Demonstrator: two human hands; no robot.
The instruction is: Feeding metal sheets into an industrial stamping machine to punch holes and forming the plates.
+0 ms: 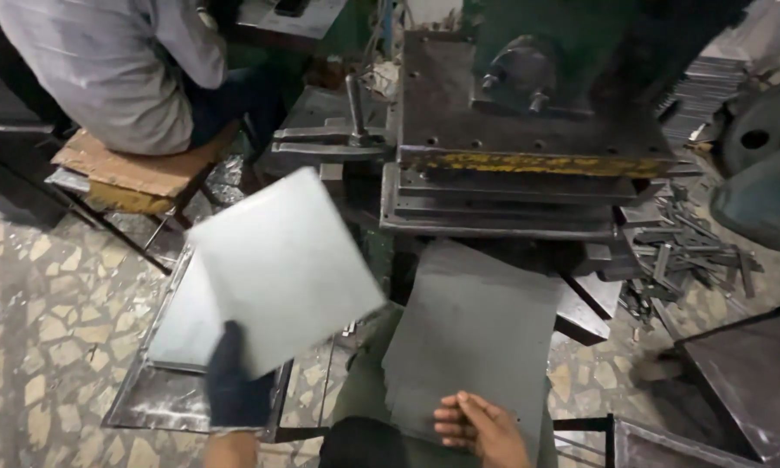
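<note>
- Your right hand (481, 426) lies nearest you, bare, fingers flat and close together, pressing on the near edge of the grey sheet stack (472, 338) that rests on your lap.
- Your left hand (234, 386), in a dark glove, pinches the lower corner of a pale metal sheet (277, 264), holding it tilted in the air to your left.
- Under that sheet, a shallow metal tray (160, 403) sits on the patterned stone floor (43, 321), with more flat sheets lying in it.
- Beyond the stack stands the press machine (520, 130), its stepped steel plates and a worn yellow strip facing you.
- To its right, narrow metal strips (680, 251) lie scattered in a heap.
- Farthest off, top left, another person (113, 61) in a light shirt sits on a cardboard-covered stool (134, 178), back towards you.
</note>
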